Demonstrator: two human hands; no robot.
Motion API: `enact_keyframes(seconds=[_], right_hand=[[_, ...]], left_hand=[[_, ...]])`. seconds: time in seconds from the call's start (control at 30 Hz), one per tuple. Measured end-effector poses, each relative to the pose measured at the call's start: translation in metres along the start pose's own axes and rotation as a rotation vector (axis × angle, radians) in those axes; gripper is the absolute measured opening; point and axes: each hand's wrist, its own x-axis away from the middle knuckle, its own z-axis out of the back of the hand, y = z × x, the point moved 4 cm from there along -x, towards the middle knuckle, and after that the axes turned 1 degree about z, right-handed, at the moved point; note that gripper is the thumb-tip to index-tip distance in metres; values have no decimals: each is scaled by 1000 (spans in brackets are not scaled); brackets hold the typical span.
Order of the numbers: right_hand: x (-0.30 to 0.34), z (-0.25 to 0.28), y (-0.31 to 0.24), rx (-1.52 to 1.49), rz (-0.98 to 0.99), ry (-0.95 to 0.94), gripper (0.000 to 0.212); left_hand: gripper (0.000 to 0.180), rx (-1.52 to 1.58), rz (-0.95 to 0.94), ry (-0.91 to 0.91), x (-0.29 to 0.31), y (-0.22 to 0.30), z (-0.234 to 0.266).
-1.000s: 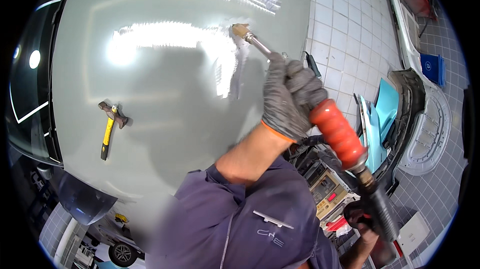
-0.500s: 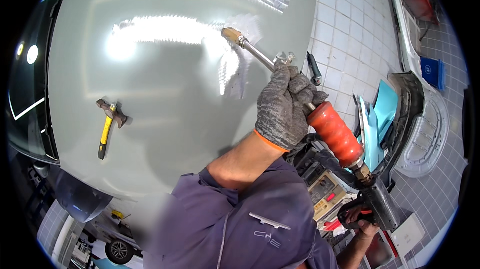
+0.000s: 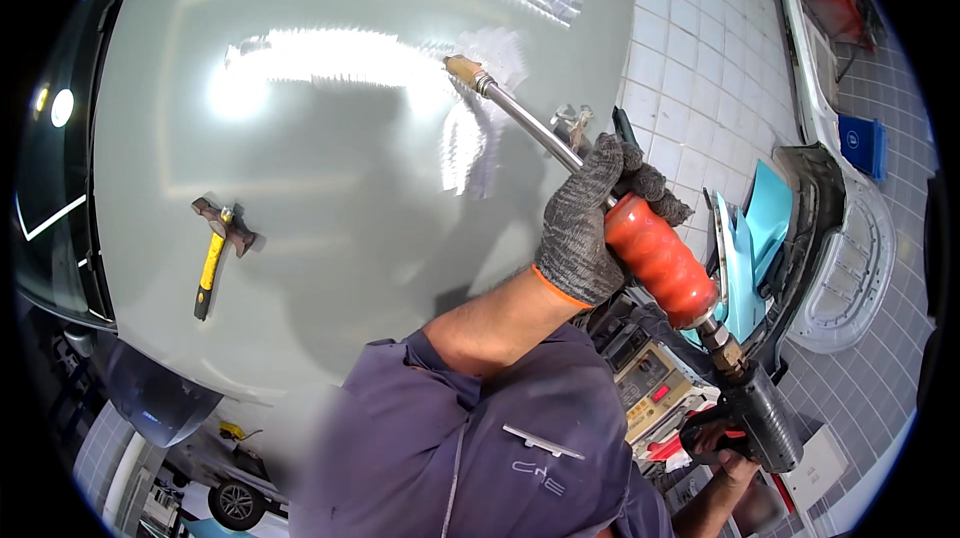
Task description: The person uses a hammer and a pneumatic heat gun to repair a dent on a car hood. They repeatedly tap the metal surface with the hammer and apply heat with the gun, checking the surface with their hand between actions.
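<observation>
A slide-hammer dent puller [image 3: 530,124] slants across the view, its brass-coloured tip [image 3: 463,68] on a bare-metal patch of the grey-green car panel [image 3: 330,308]. My left hand [image 3: 590,228], in a dark grey knitted glove with an orange cuff, is closed round the steel shaft at the upper end of the red ribbed sliding weight [image 3: 662,263]. At the lower right, my bare right hand [image 3: 737,468] grips the puller's black pistol handle [image 3: 765,418]; part of its fingers is hidden behind the handle. Small metal pieces [image 3: 572,122] lie near the panel's right edge, beside the shaft.
A hammer [image 3: 212,253] with a yellow and black handle lies on the panel's left part. A dark tool [image 3: 624,128] sits at the panel's right edge. Beyond are a beige control box [image 3: 650,388], light-blue sheets [image 3: 765,213], a car body part [image 3: 850,278] and a blue box [image 3: 862,146].
My left hand has slid down the shaft, away from the tip, to the red weight. The weight sits slightly farther up the shaft. The tip has stayed on the panel.
</observation>
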Motion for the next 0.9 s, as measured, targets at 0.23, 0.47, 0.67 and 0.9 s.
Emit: enact_keyframes(seconds=[0.23, 0.47, 0.67, 0.9], right_hand=[[1, 2, 2, 20, 17, 1, 51], [0, 3, 0, 47, 32, 4, 53], [0, 8, 4, 68, 44, 0, 55], [3, 5, 6, 159, 82, -70, 57]], left_hand=[[31, -72, -31, 44, 1, 4, -4], [30, -61, -48, 29, 2, 5, -9], [25, -60, -86, -76, -1, 2, 2], [21, -355, -278, 100, -16, 19, 28]])
